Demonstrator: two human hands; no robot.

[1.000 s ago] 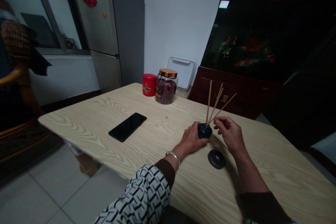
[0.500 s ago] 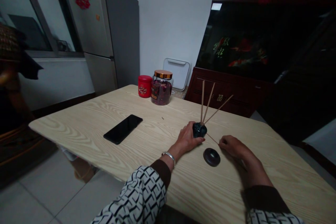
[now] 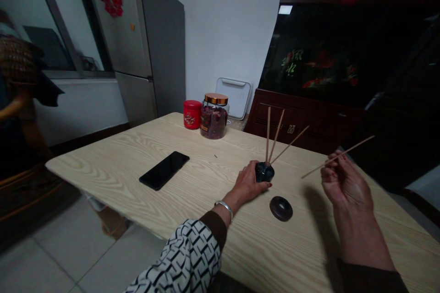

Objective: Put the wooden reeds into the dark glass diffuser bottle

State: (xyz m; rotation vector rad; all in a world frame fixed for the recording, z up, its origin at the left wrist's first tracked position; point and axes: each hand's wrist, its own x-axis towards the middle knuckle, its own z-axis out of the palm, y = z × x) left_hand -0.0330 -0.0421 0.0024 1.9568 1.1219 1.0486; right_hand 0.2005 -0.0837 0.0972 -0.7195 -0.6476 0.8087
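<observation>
Steadied the dark bottle (image 3: 264, 173) upright on the table (image 3: 206, 183) with fingers of the left hand (image 3: 248, 181) curled around its side. Pinched 1 thin stick (image 3: 354, 148) in the right hand (image 3: 347, 183), apart from 3 sticks (image 3: 276, 137) fanned in the bottle. Likely called for a firm base and gentle pinch.

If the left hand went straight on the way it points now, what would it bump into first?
Most likely the small dark reed diffuser bottle, which the left hand is touching; what would come after that is unclear, as depth is hard to judge.
</observation>
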